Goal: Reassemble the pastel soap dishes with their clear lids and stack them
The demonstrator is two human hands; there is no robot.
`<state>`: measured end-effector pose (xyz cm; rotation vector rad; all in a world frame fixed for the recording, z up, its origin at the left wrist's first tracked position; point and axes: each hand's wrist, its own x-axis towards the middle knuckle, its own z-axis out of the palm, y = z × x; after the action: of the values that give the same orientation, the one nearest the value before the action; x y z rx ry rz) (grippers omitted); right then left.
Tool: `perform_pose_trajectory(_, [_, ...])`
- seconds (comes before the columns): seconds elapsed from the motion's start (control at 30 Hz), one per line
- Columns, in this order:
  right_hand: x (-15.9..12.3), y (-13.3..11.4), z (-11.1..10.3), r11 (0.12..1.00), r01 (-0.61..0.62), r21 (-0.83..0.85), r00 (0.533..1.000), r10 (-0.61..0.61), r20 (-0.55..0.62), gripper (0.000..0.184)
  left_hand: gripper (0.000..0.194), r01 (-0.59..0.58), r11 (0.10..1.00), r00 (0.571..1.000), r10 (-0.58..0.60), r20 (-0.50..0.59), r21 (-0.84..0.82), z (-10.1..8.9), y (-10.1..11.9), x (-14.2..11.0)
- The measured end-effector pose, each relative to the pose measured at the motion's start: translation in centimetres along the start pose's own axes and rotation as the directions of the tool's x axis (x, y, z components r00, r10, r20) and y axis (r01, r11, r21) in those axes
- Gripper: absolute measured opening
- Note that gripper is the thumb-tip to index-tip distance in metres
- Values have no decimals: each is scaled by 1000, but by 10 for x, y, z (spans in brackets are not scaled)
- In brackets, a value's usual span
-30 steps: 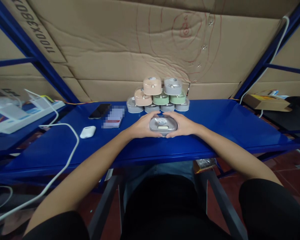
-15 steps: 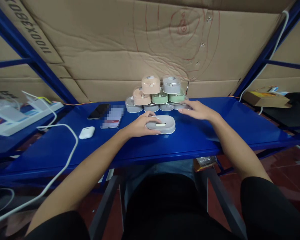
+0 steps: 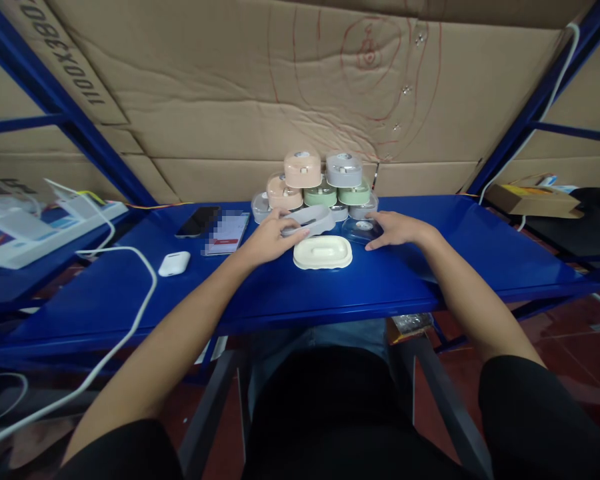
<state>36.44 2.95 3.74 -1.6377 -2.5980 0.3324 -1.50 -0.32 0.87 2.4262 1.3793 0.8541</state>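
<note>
My left hand point(image 3: 266, 239) grips a grey oval tray part point(image 3: 314, 219), lifted a little above the blue shelf point(image 3: 430, 267). Below it on the shelf lies a cream oval insert point(image 3: 323, 253). My right hand point(image 3: 394, 229) rests with its fingers on a clear plastic lid point(image 3: 361, 231) lying to the right of the insert. Behind both stands a stack of small oval boxes point(image 3: 320, 187) in peach, grey and green.
A black phone point(image 3: 199, 221) and a second phone with a lit screen point(image 3: 226, 233) lie at the left, near a white earbud case point(image 3: 175, 263) and a white cable point(image 3: 125, 280). A cardboard wall rises behind. A brown box point(image 3: 530, 199) sits at the far right.
The closed grey box came apart: my right hand took the clear lid off to the right, and my left hand lifted the grey tray off, baring the cream insert.
</note>
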Motion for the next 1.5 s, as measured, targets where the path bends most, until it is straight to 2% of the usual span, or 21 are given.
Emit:
perform_pose_trajectory(0.1, [1,3,0,1000,8,23,1000,-9,11,114,65,99,993,995,-98,-12,60,-4,-8,2])
perform_pose_trajectory(0.2, [1,7,0,999,20,36,1000,-21,19,117,61,127,987,992,-127,-1,97,-6,-12,2])
perform_pose_trajectory(0.4, [0,7,-1,999,34,42,999,-35,30,118,50,91,991,993,-97,60,94,-8,-15,2])
perform_pose_trajectory(0.53, [0,6,1,997,60,45,998,-60,10,117,51,31,999,994,-34,108,28,-7,-7,1])
perform_pose_trajectory(0.6, [2,6,3,992,110,58,994,-108,-33,116,52,4,1000,990,-1,141,-16,-7,1,0])
perform_pose_trajectory(0.7, [3,3,7,958,271,96,960,-261,-106,116,50,-15,996,981,31,189,-85,-6,11,-2])
perform_pose_trajectory(0.77, [3,-2,8,922,372,108,924,-356,-139,114,46,-13,993,982,35,184,-119,-6,14,-2])
perform_pose_trajectory(0.83, [2,-9,8,910,404,99,910,-388,-144,112,44,-7,993,991,23,132,-121,-5,12,-2])
perform_pose_trajectory(0.9, [0,-14,8,920,383,88,919,-369,-138,104,45,1,997,998,4,56,-81,-6,8,-1])
perform_pose_trajectory(0.97, [-2,-16,7,937,340,81,934,-326,-144,89,49,17,1000,1000,-17,-2,-17,-8,4,0])
perform_pose_trajectory(1.07, [-2,-14,6,963,264,52,958,-256,-128,75,53,37,998,999,-37,-19,46,-10,-2,-1])
perform_pose_trajectory(1.23, [0,-8,8,986,165,9,985,-164,-60,86,49,50,997,999,-50,-8,57,-5,-12,0])
perform_pose_trajectory(1.5, [0,-8,9,990,136,34,990,-135,-33,92,51,50,996,998,-53,44,70,-1,-21,4])
